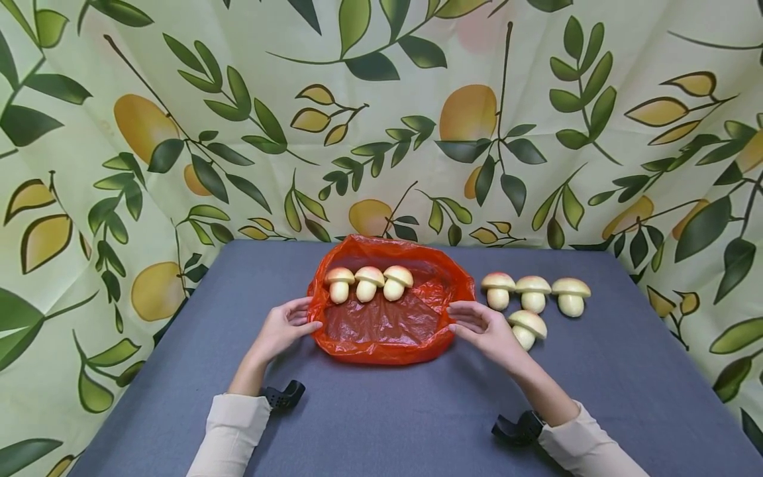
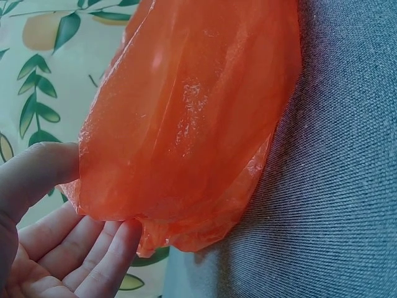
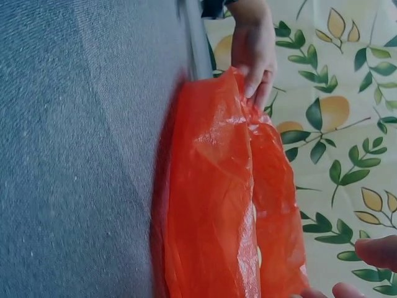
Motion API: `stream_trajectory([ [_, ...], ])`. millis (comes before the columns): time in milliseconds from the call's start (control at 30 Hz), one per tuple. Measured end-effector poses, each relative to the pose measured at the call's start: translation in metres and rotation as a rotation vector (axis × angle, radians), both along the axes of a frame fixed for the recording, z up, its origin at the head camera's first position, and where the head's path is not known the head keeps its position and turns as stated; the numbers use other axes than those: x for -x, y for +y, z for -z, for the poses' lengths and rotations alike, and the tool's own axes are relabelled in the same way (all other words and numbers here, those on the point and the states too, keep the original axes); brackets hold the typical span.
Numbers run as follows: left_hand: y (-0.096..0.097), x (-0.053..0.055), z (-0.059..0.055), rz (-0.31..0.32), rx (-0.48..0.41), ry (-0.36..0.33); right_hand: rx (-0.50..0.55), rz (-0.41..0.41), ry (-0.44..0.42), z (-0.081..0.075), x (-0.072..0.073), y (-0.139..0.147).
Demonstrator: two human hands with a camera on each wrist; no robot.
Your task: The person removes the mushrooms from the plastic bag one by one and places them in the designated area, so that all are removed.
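Observation:
A red plastic bag (image 1: 381, 354) lies spread with its mouth up and its rim folded outward. Three toy mushrooms (image 1: 369, 281) with reddish-cream caps sit in a row inside, toward the back left. At the bag's left side my left hand (image 1: 285, 334) holds the rim between thumb and fingers; its fingers (image 2: 115, 254) reach beneath the plastic in the left wrist view. My right hand (image 1: 485, 331) touches the opposite rim with extended fingers, and in the right wrist view one digit (image 3: 378, 251) stands apart from the plastic.
Several more toy mushrooms (image 1: 532, 291) stand right of the bag, one of them (image 1: 527, 329) just beyond my right hand. A grey cloth (image 1: 393, 424) covers the table. Behind it hangs a leaf-and-fruit patterned curtain (image 1: 381, 119). Black straps (image 1: 521, 428) are on both wrists.

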State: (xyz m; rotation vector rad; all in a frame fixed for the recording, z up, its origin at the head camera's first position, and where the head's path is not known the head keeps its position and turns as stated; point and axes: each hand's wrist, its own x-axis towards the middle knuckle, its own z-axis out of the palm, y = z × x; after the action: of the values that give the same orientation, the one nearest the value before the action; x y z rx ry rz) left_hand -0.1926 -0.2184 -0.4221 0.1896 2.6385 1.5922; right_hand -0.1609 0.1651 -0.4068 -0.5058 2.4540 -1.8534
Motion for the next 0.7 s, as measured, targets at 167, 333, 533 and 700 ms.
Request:
stream_trajectory([
  [167,0.0,0.0,0.001,-0.004,0.002,-0.003,0.0,0.049,0.036,0.0,-0.002,0.002],
  [333,0.0,0.0,0.002,-0.01,-0.002,-0.013,-0.114,0.227,0.143,-0.004,-0.006,0.024],
  [533,-0.001,-0.001,0.002,-0.001,-0.004,-0.004,-0.4,0.525,0.137,-0.002,-0.013,0.069],
  [700,-0.001,0.0,0.002,-0.002,-0.004,0.0,-0.554,0.558,-0.04,0.008,-0.017,0.1],
])
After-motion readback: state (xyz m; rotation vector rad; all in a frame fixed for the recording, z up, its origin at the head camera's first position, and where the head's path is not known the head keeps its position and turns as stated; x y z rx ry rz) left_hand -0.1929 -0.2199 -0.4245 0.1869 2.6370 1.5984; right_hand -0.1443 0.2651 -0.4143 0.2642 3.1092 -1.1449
